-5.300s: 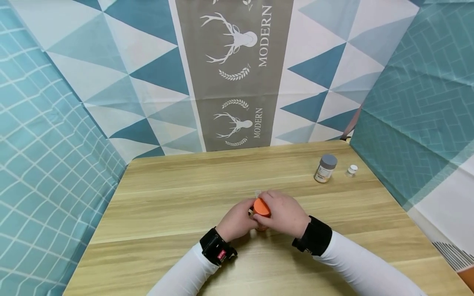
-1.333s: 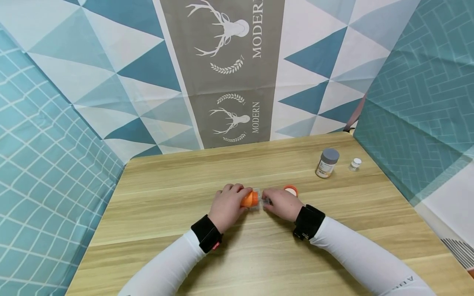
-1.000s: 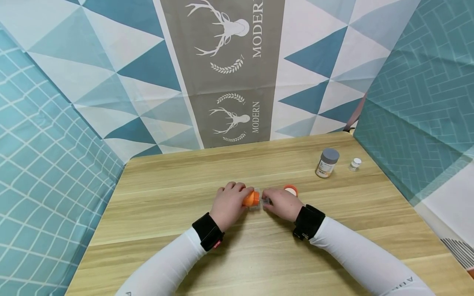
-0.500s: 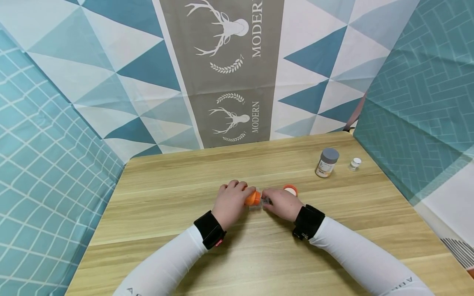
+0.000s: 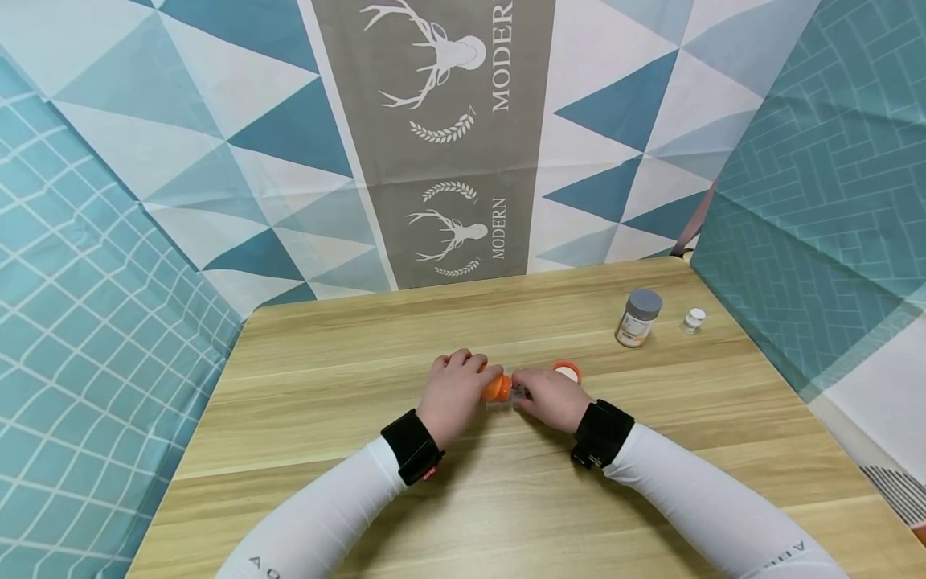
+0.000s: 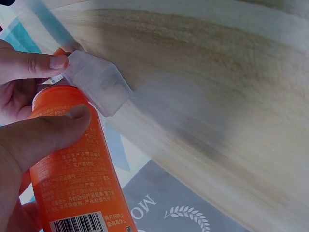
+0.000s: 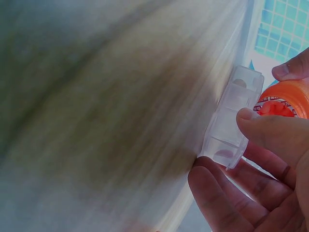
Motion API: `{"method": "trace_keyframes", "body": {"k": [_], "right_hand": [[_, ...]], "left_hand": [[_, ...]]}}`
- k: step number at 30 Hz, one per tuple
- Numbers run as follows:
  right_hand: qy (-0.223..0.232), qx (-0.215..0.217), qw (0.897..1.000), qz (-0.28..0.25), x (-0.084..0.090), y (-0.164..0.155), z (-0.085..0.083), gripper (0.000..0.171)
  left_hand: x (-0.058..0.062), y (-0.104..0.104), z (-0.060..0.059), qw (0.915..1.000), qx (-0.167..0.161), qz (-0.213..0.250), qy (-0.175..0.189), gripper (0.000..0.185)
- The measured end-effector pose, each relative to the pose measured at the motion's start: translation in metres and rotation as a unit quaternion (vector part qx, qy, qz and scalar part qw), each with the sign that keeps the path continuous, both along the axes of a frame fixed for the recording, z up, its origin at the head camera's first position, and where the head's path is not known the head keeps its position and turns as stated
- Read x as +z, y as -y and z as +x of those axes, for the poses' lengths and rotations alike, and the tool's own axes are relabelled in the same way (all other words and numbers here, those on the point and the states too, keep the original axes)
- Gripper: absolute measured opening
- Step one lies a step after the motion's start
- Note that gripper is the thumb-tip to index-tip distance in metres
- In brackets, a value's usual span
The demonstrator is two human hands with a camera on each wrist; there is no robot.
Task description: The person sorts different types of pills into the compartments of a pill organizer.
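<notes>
Left hand (image 5: 454, 394) gripping orange bottle (image 5: 497, 388), fingers and thumb curling round it, tipping mouth-end toward the right hand. Bottle sitting mid-table, just above wooden table (image 5: 347, 450), between the two hands. In left wrist view thumb pressing on the orange bottle (image 6: 77, 169), label and barcode showing. Right hand (image 5: 550, 398) pinching clear plastic pill case (image 7: 231, 118), thumb on top, fingers underneath (small compartments, a pill-like speck in the far one). Case (image 6: 96, 83) touching the bottle's mouth. Orange cap (image 5: 567, 371) lying on table just behind right hand, open side up. Grey-lidded jar (image 5: 638, 317) and small white-capped vial (image 5: 692, 320) standing well apart at far right. Compared with 1.3 s ago: bottle tilting further and shifting slightly right, closer against the case; left hand rolling over it more; right hand, cap, jar, vial staying put. Compared with 5.3 s ago: cap coming off, now lying on table.
</notes>
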State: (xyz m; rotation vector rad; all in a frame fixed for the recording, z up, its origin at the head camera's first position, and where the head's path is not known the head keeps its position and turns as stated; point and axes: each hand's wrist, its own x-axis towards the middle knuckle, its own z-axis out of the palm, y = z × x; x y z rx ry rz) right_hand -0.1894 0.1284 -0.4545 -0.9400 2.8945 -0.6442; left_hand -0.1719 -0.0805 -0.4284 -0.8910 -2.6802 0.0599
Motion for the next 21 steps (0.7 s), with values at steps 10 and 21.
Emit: {"method": "trace_keyframes", "body": {"k": [10, 21], "right_hand": [[-0.006, 0.004, 1.000, 0.002, -0.0008, -0.0004, 0.0006, 0.018], [-0.016, 0.009, 1.000, -0.001, -0.0016, 0.0004, 0.0003, 0.018]], "left_hand": [[0.0015, -0.0017, -0.0008, 0.9998, 0.003, -0.019, 0.004, 0.053], [0.0033, -0.0037, 0.0004, 0.9993, 0.011, -0.035, 0.002, 0.051]]}}
